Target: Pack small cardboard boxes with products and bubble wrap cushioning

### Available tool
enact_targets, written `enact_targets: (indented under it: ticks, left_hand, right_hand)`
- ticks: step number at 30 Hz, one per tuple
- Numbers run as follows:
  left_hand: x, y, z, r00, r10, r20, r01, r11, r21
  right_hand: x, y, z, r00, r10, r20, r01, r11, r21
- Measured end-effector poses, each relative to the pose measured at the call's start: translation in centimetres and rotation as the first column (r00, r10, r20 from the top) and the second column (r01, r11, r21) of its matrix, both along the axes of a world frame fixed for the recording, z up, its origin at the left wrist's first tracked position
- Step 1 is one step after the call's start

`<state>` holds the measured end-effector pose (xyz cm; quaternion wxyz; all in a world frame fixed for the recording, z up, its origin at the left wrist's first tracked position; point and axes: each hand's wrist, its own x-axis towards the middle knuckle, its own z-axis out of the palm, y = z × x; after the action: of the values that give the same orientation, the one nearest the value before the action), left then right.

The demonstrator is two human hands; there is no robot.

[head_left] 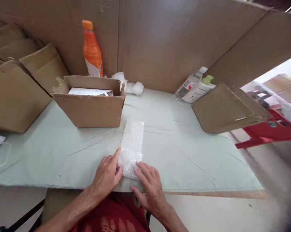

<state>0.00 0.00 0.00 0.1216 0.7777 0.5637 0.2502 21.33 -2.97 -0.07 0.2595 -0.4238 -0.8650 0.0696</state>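
A strip of clear bubble wrap (132,137) lies lengthwise on the table near its front edge. Its near end looks thicker and folded over, and whether something is inside cannot be made out. My left hand (107,170) holds the left edge of that near end, thumb and index finger against it and the other fingers curled. From the right, my right hand (150,187) rests its fingertips on the wrap's right edge, fingers stretched and thumb apart.
Beyond the wrap stands an open cardboard box (97,109) with white boxes (87,91) inside. Behind it are an orange bottle (92,48) and white wrapped bundles (134,88). Larger cartons (12,93) stand left. At right are a clear bottle (189,84), a white bottle (198,91) and another carton (222,109).
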Motion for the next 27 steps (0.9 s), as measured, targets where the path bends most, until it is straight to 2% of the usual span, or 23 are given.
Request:
enact_targets:
  ticks: [2,4,8,10,12,15,17,20,22,24,27]
  left_hand:
    - [-0.5,-0.3,0.1,1.000,0.013,-0.012,-0.013,1.000,0.028]
    - [-1.2,-0.6,0.4,1.000,-0.028,-0.013,0.029,0.998,0.060]
    - [-2.3,-1.1,1.4,0.965,-0.263,0.008,0.261,0.958,0.118]
    - [-2.5,-1.2,1.5,0.948,-0.313,0.064,0.308,0.948,0.076]
    - [-2.3,-0.9,1.2,0.958,-0.254,0.133,0.257,0.966,-0.005]
    - [-1.6,0.2,0.6,0.986,-0.100,0.131,0.114,0.989,-0.098]
    - [-1.2,1.0,0.4,0.997,-0.044,0.063,0.049,0.995,-0.085]
    - [-1.1,1.6,0.6,0.998,-0.016,-0.060,0.016,1.000,0.012]
    - [-1.4,1.5,0.9,0.996,-0.025,-0.082,0.033,0.995,0.097]
    - [-1.8,0.9,1.3,0.992,-0.113,-0.059,0.121,0.980,0.159]
    - [-2.2,0.1,1.8,0.963,-0.268,0.025,0.263,0.956,0.127]
  right_hand:
    - [-0.4,0.6,-0.1,0.999,0.014,0.047,-0.013,1.000,-0.005]
    - [-0.7,1.2,0.0,0.999,0.020,0.049,-0.019,1.000,-0.008]
    - [-1.0,1.7,0.7,0.996,0.009,-0.084,-0.011,0.999,-0.032]
    - [-1.0,1.6,1.2,0.988,-0.009,-0.154,-0.008,0.994,-0.106]
    - [-1.0,1.4,1.5,0.983,-0.067,-0.172,0.047,0.992,-0.120]
    - [-1.1,1.0,1.6,0.977,-0.161,-0.142,0.167,0.985,0.032]
    - [-1.3,1.0,1.3,0.987,-0.139,-0.078,0.146,0.984,0.097]
    - [-1.7,1.7,0.9,0.997,-0.054,0.049,0.051,0.997,0.049]
    - [-2.0,2.4,0.8,0.997,-0.041,0.065,0.040,0.999,0.013]
    - [-2.2,3.1,0.9,0.999,-0.034,0.014,0.035,0.999,-0.010]
    - [-2.1,3.5,1.4,0.995,0.006,-0.102,-0.018,0.993,-0.119]
